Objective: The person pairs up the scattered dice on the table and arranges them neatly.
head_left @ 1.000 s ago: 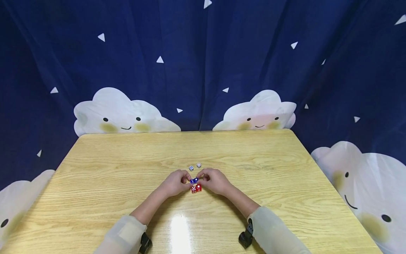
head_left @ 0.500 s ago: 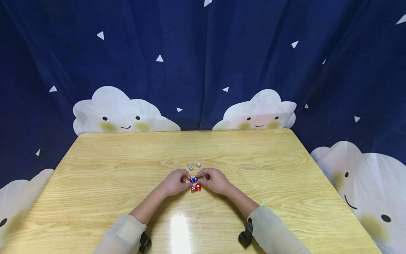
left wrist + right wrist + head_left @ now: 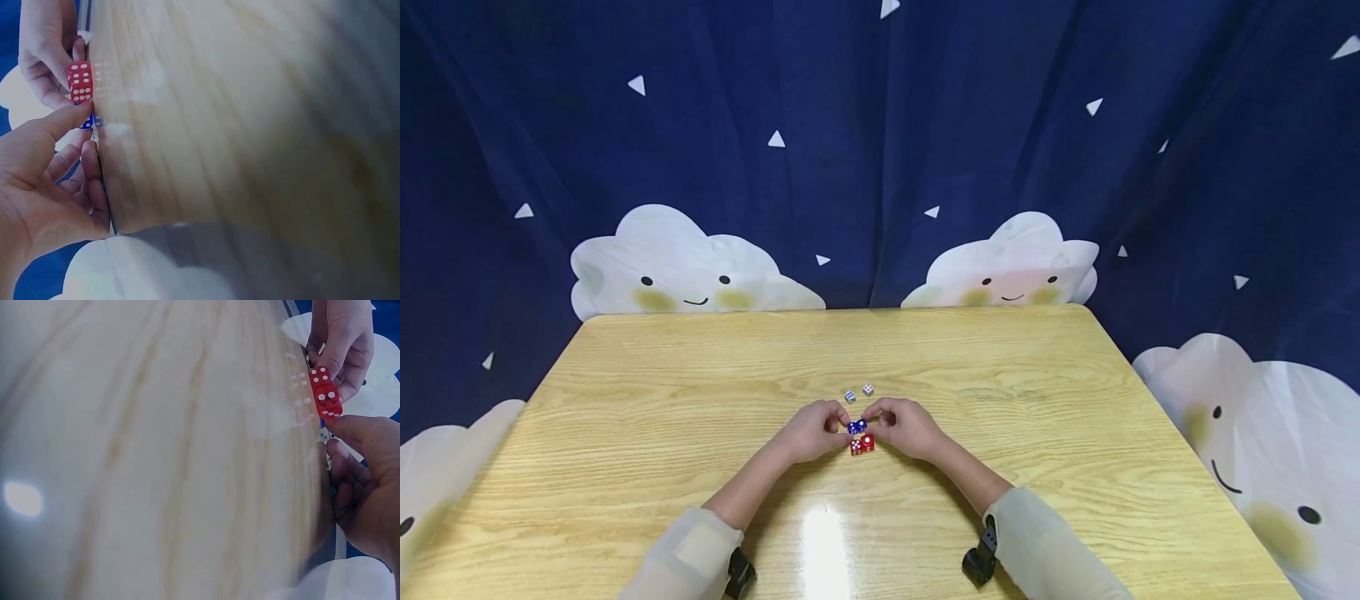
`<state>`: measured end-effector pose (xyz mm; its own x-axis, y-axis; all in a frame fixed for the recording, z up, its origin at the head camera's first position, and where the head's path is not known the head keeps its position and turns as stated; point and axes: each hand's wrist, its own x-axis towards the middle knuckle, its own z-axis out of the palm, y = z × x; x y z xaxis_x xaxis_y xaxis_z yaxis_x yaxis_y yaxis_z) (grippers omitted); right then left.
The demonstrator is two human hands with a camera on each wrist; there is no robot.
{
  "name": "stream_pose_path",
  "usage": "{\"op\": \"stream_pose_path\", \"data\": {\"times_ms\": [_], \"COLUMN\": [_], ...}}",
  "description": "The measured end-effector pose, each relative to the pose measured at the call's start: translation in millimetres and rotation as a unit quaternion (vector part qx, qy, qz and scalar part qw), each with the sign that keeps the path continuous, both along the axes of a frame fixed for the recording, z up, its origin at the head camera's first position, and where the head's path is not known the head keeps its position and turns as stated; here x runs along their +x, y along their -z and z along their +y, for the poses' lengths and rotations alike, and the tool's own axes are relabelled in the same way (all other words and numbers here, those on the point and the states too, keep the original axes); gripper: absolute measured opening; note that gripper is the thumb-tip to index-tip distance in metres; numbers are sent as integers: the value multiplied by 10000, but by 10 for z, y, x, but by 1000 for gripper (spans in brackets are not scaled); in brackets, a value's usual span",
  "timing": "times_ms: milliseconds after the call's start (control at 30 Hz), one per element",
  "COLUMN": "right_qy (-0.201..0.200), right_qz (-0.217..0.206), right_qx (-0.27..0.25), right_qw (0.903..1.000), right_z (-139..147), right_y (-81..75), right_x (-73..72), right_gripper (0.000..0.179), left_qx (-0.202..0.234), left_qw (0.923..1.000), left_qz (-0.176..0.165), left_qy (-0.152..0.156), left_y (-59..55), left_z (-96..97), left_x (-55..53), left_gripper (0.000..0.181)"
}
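Two blue dice sit side by side at the middle of the table, touching or nearly so. My left hand [image 3: 815, 431] pinches the left blue die [image 3: 852, 428] between thumb and forefinger; in the left wrist view a blue die [image 3: 86, 122] shows between those fingertips. From the other side, the thumb and forefinger of my right hand [image 3: 910, 427] hold the right blue die [image 3: 862, 425], mostly hidden in the right wrist view. Just in front of the blue pair stand two larger-looking red dice, a left one [image 3: 856, 447] and a right one [image 3: 868, 443].
Behind the blue dice lie two white dice, a left one [image 3: 850, 397] and a right one [image 3: 868, 389], slightly apart. The wooden table [image 3: 700, 358] reaches back to a dark blue curtain [image 3: 850, 167] printed with clouds.
Both hands and all the dice keep their places on the table. Only the head view shifts very slightly.
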<state>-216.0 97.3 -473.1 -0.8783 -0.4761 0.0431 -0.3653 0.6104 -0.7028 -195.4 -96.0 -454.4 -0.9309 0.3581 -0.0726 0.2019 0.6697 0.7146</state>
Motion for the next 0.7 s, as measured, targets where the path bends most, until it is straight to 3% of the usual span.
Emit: {"op": "stream_pose_path", "data": {"times_ms": [400, 533, 700], "right_qy": [28, 51, 67], "right_qz": [-68, -51, -86], "right_qx": [-6, 39, 29], "right_qw": [10000, 10000, 9999], "right_z": [-6, -7, -12], "right_y": [-11, -10, -20], "right_x": [5, 6, 10], "right_gripper": [15, 15, 15], "left_qx": [676, 630, 363], "left_qw": [9962, 9963, 9966], "left_qz": [-543, -559, -405], "left_qy": [-69, -176, -611], "left_y": [18, -35, -88], "left_z": [-85, -75, -58], "left_x": [3, 18, -1], "left_gripper": [21, 17, 10]}}
